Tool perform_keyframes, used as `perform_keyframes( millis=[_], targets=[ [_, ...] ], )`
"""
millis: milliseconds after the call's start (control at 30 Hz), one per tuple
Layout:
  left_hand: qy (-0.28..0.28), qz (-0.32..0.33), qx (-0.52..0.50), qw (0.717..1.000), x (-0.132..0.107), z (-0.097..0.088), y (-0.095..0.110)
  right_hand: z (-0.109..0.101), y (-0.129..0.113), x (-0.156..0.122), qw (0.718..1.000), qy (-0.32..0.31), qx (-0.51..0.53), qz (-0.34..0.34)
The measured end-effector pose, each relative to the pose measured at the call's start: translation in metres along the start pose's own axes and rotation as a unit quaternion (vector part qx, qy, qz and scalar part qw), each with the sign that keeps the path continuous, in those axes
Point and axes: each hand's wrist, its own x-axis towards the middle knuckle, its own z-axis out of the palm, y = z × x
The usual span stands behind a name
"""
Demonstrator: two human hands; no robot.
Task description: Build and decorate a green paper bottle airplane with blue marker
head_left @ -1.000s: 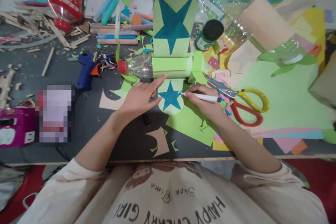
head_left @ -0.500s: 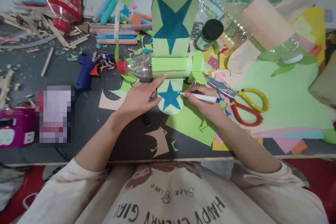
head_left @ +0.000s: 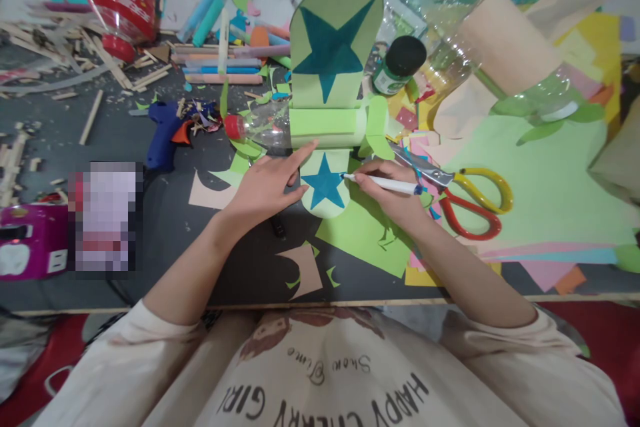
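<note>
A plastic bottle (head_left: 265, 125) with a red cap lies sideways, wrapped in green paper, with a rounded green paper wing on either side. The far wing (head_left: 301, 90) carries a large blue star (head_left: 330, 47); the near wing (head_left: 320, 209) bears a smaller blue star (head_left: 325, 181). My left hand (head_left: 273, 183) is open, its index finger pressing the wrapped bottle's lower edge and its thumb at the near wing's left edge. Between the fingers of my right hand (head_left: 387, 190) is a white marker (head_left: 383, 183), its tip touching the small star's right point.
Scissors (head_left: 473, 203) with red and yellow handles lie right of my right hand, among paper sheets (head_left: 540, 180). A dark-lidded jar (head_left: 400, 65) stands behind. On the left are a blue glue gun (head_left: 164, 133), wooden sticks (head_left: 91, 117) and a red-labelled bottle (head_left: 123, 3).
The far wing has tilted, its top edge sitting lower and slightly right. The marker's rear end has shifted a little right; its tip stays by the small star's right point.
</note>
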Motion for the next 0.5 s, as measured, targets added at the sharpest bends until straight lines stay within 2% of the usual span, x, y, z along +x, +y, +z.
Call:
perform_keyframes(
  millis=[500],
  targets=[
    [-0.003, 0.002, 0.000, 1.000, 0.0007, 0.0000, 0.0004, 0.0004, 0.0019, 0.0004, 1.000, -0.010, 0.003, -0.025]
  ],
)
